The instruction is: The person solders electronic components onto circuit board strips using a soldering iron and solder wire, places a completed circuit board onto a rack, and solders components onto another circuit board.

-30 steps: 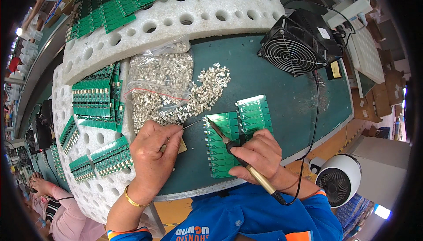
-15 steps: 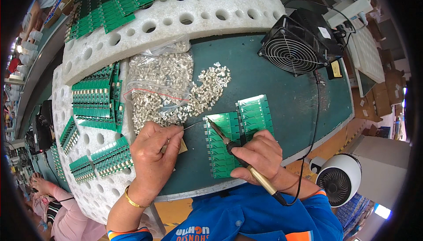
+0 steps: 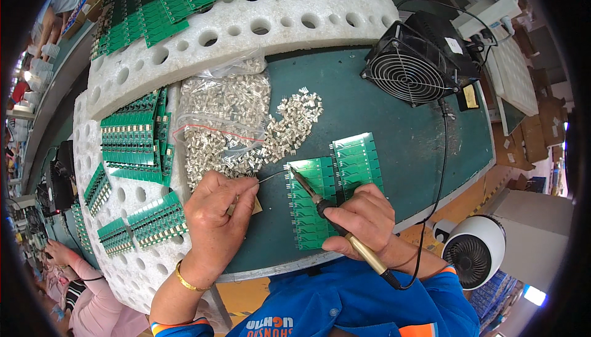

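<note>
My left hand (image 3: 215,220) is closed in a pinch on a thin solder wire (image 3: 271,177), which points right to the upper left corner of a green circuit board panel (image 3: 311,217). My right hand (image 3: 364,217) grips a soldering iron (image 3: 363,249) by its handle. The iron's tip rests at that same corner, close to the wire's end; whether they touch is too small to tell. A second green panel (image 3: 357,152) lies against the first one's right side, partly hidden by my right hand. Small white connectors (image 3: 295,118) lie loose beyond my left hand.
A clear bag (image 3: 225,100) of connectors lies beside the loose pile. White foam blocks (image 3: 237,32) with holes hold green boards at the back and left. A black fan (image 3: 409,72) stands back right. The iron's cable (image 3: 444,164) runs along the right. A co-worker's hand (image 3: 61,254) is far left.
My left hand has shifted very slightly right with the solder wire. The iron and the panels keep their places. At far left, the co-worker's hand has moved a little.
</note>
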`<state>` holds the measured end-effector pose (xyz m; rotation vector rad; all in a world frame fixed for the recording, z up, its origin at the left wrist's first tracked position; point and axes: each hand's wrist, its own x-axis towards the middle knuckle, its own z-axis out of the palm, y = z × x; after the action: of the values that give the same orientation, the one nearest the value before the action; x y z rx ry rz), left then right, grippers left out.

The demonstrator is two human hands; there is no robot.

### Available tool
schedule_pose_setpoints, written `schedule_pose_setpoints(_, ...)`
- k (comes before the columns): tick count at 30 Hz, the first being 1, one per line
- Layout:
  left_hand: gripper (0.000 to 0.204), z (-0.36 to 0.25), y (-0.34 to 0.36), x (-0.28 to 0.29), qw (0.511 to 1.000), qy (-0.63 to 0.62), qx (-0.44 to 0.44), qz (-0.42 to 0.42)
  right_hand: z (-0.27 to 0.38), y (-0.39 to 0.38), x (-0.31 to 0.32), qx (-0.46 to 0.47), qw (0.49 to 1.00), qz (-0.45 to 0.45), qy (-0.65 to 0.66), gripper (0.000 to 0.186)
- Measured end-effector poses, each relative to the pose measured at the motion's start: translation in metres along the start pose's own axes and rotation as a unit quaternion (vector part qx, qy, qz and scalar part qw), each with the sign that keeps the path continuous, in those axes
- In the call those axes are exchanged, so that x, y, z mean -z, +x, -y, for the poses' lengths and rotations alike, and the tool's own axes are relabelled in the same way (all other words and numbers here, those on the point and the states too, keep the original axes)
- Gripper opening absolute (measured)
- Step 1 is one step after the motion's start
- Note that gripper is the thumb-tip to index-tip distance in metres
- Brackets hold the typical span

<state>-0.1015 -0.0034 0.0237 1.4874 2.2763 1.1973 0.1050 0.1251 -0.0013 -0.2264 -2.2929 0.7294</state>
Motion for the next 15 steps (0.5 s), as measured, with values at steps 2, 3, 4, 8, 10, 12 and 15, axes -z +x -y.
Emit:
schedule_pose_setpoints(2, 0.017, 0.0002, -0.0006, -0.0002, 1.0, -0.004, 0.005, 0.001, 0.0005, 0.001, 0.0012, -0.008, 1.0, 0.003, 0.005, 0.046)
schedule_pose_setpoints(3, 0.017, -0.0008, -0.0002, 0.0, 1.0, -0.004, 0.005, 0.001, 0.0008, 0.0014, 0.0017, -0.008, 1.0, 0.002, 0.005, 0.046)
schedule_pose_setpoints(4, 0.016, -0.0026, 0.0006, 0.0008, 1.0, -0.002, 0.014, 0.006, 0.0012, 0.0017, 0.002, -0.009, 1.0, 0.004, 0.003, 0.046)
schedule_pose_setpoints(8, 0.016, 0.0007, -0.0011, -0.0003, 1.0, -0.009, 0.01, -0.003, 0.0021, 0.0013, 0.0027, -0.012, 1.0, 0.006, 0.002, 0.046)
schedule_pose_setpoints(10, 0.016, -0.0013, -0.0008, 0.0018, 1.0, -0.01, 0.018, -0.006, 0.0009, 0.0013, 0.0044, -0.008, 1.0, 0.0, -0.002, 0.046)
schedule_pose_setpoints(12, 0.016, -0.002, 0.0001, 0.002, 1.0, -0.013, 0.025, -0.009, -0.0004, 0.0019, 0.0059, -0.005, 1.0, -0.005, -0.009, 0.046)
schedule_pose_setpoints(15, 0.015, -0.0018, 0.0025, 0.0019, 0.999, -0.019, 0.03, -0.016, -0.0043, 0.0044, 0.005, -0.009, 1.0, -0.022, -0.003, 0.043)
